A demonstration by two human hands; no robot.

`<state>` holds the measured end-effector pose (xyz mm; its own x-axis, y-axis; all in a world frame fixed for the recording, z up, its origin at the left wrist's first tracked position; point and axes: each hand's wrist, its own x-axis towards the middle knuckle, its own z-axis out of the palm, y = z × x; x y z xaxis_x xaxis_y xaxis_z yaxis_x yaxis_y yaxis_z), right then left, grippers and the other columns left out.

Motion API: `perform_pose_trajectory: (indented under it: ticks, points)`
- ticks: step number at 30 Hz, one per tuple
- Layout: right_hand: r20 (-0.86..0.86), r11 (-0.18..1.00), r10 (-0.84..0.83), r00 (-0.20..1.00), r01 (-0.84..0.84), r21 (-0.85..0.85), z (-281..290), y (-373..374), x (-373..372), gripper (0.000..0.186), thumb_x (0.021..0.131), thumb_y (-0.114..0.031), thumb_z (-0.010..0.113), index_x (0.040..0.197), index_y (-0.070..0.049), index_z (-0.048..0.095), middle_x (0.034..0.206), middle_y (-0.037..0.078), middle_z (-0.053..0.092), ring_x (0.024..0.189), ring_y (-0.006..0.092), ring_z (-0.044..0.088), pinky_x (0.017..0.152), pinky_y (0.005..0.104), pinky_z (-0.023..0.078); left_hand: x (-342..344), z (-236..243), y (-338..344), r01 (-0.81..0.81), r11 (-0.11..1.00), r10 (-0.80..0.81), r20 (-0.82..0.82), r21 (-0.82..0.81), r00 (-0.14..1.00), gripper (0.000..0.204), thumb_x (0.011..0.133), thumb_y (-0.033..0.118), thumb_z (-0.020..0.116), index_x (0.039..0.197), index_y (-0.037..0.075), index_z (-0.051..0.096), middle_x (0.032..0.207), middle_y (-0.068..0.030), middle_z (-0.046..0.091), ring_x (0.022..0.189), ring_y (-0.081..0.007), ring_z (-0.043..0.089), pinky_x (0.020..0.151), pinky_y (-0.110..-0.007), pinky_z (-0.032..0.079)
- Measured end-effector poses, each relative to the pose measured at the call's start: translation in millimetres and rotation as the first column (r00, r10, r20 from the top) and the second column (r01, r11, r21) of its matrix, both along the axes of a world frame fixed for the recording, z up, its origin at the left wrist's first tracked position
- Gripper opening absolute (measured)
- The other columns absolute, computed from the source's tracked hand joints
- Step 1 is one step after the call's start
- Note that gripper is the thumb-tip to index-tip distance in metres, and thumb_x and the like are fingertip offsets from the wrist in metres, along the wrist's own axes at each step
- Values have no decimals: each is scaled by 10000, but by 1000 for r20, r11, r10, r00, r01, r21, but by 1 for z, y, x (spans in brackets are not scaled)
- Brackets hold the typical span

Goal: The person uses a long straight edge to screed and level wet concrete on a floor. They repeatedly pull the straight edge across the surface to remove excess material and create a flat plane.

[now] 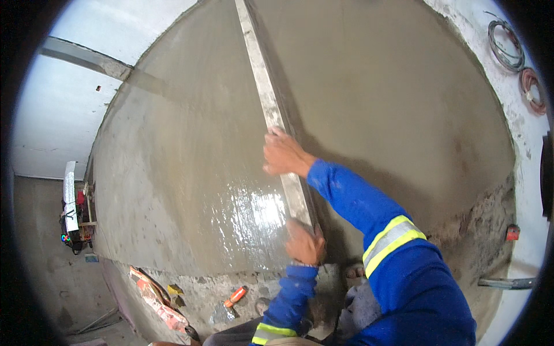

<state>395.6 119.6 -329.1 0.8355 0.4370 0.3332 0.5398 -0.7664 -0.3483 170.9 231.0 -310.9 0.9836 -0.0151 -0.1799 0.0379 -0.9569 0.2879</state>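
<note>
A long, pale straightedge point(264, 86), smeared with cement, lies across a wide sheet of wet grey mortar point(190, 144). It runs from the top of the view down toward my body. My right hand point(284, 153) is closed around its middle stretch, the arm reaching forward in a blue sleeve with a reflective band. Nearer my body, my left hand point(304, 242) grips the lower end, slightly blurred. The mortar shines wet just left of the bar, beside my left hand.
A scraper with an orange handle point(235, 297) lies near my knees, with a crumpled orange-and-white bag point(158, 300) farther left. Coiled cables point(506, 46) hang on the white wall at right. A pipe point(508, 283) sticks out at lower right. A white-topped stand point(70, 196) is at far left.
</note>
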Motion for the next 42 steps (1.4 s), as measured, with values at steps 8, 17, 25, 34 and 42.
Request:
perform_pose_trajectory:
  ticks: [8,17,25,34,42]
  points:
    - [9,1000,-12,1000,12,-14,-7,-6,-21,324,671,-356,687,644,-35,723,724,161,689,967,309,632,1086,474,349,-10,-13,-6,70,998,-69,112,-6,991,573,806,351,710,1093,-12,372,880,-298,607,742,-522,608,646,-563,494]
    - [-6,999,-23,1000,23,-22,-5,-16,-27,322,695,-365,695,632,-51,723,720,147,688,951,303,636,1100,475,341,-11,-1,-22,78,997,-78,3,29,997,576,832,395,672,1089,-68,446,898,-257,590,743,-435,634,622,-498,522]
    - [31,999,-20,999,18,46,-10,-28,-25,356,672,-339,671,621,12,696,675,171,656,906,312,626,1099,450,340,-15,-3,-33,95,994,-92,51,-48,994,550,834,378,669,1086,-55,441,899,-264,594,678,-454,626,578,-489,515]
    - [89,999,-44,995,42,20,-11,-41,-34,332,667,-319,661,642,8,712,712,172,660,904,305,618,1106,446,335,-14,6,-48,106,989,-104,23,-100,994,521,809,307,696,1088,-24,405,891,-254,565,744,-463,627,623,-528,513]
    - [107,998,-63,992,61,21,-14,-51,-28,347,677,-341,673,653,2,720,705,192,650,929,322,611,1090,446,341,-14,-11,-55,140,988,-136,57,-70,989,585,782,322,713,1113,-55,412,943,-250,554,792,-453,627,664,-508,529]
